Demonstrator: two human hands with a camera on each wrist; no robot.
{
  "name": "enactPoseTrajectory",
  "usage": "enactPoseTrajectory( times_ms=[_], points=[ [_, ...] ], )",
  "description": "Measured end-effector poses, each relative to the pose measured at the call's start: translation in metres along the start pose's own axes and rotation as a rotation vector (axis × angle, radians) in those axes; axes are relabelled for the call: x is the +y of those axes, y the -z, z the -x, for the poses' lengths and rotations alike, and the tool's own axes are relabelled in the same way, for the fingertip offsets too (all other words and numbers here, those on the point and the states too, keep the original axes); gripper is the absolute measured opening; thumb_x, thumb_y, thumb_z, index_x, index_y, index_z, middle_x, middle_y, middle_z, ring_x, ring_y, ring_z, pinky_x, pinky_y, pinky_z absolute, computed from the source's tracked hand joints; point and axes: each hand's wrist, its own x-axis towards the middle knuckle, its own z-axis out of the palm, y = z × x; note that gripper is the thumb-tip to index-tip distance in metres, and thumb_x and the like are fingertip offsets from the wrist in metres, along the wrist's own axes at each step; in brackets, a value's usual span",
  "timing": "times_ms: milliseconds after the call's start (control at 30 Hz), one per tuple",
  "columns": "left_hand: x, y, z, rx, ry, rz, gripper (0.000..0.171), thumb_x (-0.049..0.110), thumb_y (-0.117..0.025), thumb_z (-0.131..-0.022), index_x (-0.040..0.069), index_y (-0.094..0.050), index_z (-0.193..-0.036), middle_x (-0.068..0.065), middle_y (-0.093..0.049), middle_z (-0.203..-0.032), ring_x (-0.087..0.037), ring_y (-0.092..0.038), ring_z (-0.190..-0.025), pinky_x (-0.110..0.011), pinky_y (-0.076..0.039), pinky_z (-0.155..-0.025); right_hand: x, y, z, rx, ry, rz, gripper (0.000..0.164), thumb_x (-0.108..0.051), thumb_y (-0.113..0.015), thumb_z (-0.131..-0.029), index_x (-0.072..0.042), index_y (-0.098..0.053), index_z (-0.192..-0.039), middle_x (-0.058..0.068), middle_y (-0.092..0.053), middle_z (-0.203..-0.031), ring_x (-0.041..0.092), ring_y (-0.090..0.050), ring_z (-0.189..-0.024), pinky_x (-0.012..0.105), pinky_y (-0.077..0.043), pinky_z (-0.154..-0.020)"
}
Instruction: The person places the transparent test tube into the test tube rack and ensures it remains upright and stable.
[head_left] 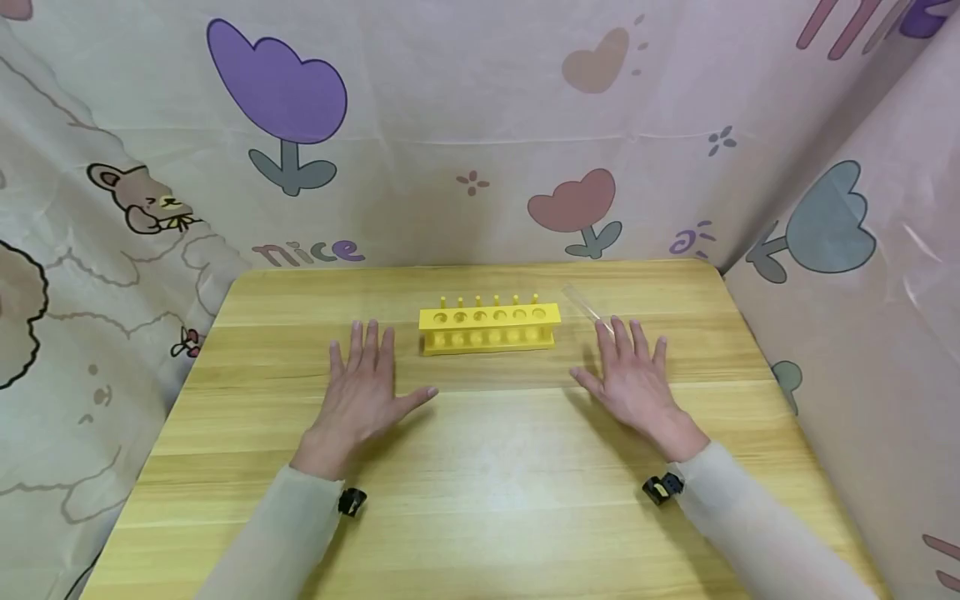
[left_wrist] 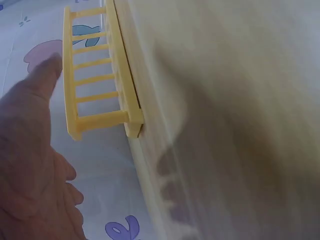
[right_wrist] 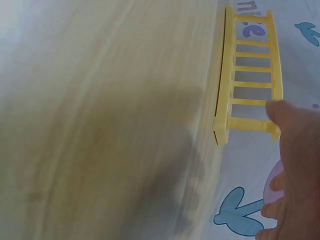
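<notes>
A yellow test tube rack (head_left: pixel 489 317) with a row of round holes and upright pegs along its back stands toward the far side of the table. To its left, my left hand (head_left: pixel 363 396) is spread flat, palm down, thumb pointing toward the rack. On the other side my right hand (head_left: pixel 633 379) is spread the same way, holding nothing. A clear test tube (head_left: pixel 585 304) lies slanted on the wood just beyond the right fingertips, which overlap its near end in the head view. The rack (left_wrist: pixel 95 80) also shows past the left thumb, and the rack (right_wrist: pixel 250 75) past the right thumb.
The wooden table (head_left: pixel 480 483) ends at a patterned cloth (head_left: pixel 450 125) hanging behind it, with more cloth at both sides. Each wrist carries a small black camera, the left camera (head_left: pixel 352 502) and the right camera (head_left: pixel 663 488).
</notes>
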Motion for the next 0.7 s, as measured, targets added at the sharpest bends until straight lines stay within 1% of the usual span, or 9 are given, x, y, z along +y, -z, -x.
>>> enactPoseTrajectory(
  times_ms=[67,167,233,333,500,600,700],
  points=[
    [0.003,0.002,-0.008,0.001,-0.012,0.023,0.122,0.087,-0.046,-0.091,0.001,-0.005,-0.169,-0.023,0.009,-0.174,-0.040,0.016,-0.162,-0.067,0.010,-0.128,0.003,0.001,-0.003,0.025,0.012,-0.001,0.091,-0.063,-0.053,-0.104,0.001,-0.029,-0.164,0.031,-0.029,-0.168,0.056,-0.023,-0.155,0.086,-0.013,-0.117],
    [0.007,0.004,-0.021,-0.003,-0.039,0.040,0.116,0.080,-0.048,-0.096,0.001,-0.003,-0.168,-0.022,0.010,-0.174,-0.040,0.014,-0.162,-0.062,0.008,-0.131,0.006,0.003,-0.010,0.072,0.033,-0.003,0.086,-0.055,-0.059,-0.104,0.005,-0.034,-0.159,0.032,-0.039,-0.161,0.054,-0.034,-0.150,0.082,-0.023,-0.118],
    [0.010,0.006,-0.030,-0.009,-0.060,0.031,0.111,0.076,-0.047,-0.099,0.001,-0.002,-0.168,-0.022,0.009,-0.175,-0.040,0.013,-0.162,-0.059,0.007,-0.132,0.007,0.005,-0.015,0.092,0.042,-0.005,0.082,-0.050,-0.062,-0.104,0.007,-0.038,-0.157,0.032,-0.044,-0.157,0.053,-0.039,-0.147,0.079,-0.028,-0.117],
    [0.014,0.007,-0.043,-0.015,-0.086,0.014,0.107,0.071,-0.047,-0.102,0.000,-0.001,-0.168,-0.023,0.007,-0.175,-0.041,0.011,-0.163,-0.059,0.006,-0.132,0.008,0.007,-0.022,0.095,0.044,-0.001,0.078,-0.046,-0.064,-0.103,0.008,-0.042,-0.154,0.031,-0.048,-0.154,0.052,-0.043,-0.143,0.076,-0.032,-0.117],
    [0.020,0.008,-0.060,-0.032,-0.102,0.004,0.104,0.067,-0.048,-0.104,-0.001,-0.002,-0.168,-0.022,0.009,-0.175,-0.040,0.012,-0.162,-0.060,0.006,-0.131,0.010,0.009,-0.034,0.058,0.020,0.011,0.074,-0.044,-0.064,-0.104,0.008,-0.044,-0.152,0.030,-0.049,-0.153,0.052,-0.045,-0.142,0.073,-0.034,-0.117],
    [0.023,0.009,-0.067,-0.048,-0.102,0.000,0.105,0.070,-0.046,-0.103,0.000,-0.002,-0.168,-0.020,0.011,-0.175,-0.037,0.014,-0.162,-0.059,0.007,-0.131,0.011,0.009,-0.039,0.024,-0.009,0.008,0.073,-0.043,-0.062,-0.104,0.008,-0.043,-0.153,0.030,-0.047,-0.155,0.052,-0.043,-0.143,0.075,-0.030,-0.119],
    [0.025,0.008,-0.070,-0.064,-0.099,-0.001,0.105,0.070,-0.045,-0.103,0.000,-0.002,-0.168,-0.018,0.013,-0.174,-0.035,0.016,-0.162,-0.058,0.008,-0.131,0.011,0.009,-0.042,-0.004,-0.030,0.004,0.073,-0.043,-0.060,-0.105,0.007,-0.041,-0.154,0.030,-0.046,-0.157,0.053,-0.042,-0.144,0.076,-0.027,-0.120]
  ],
)
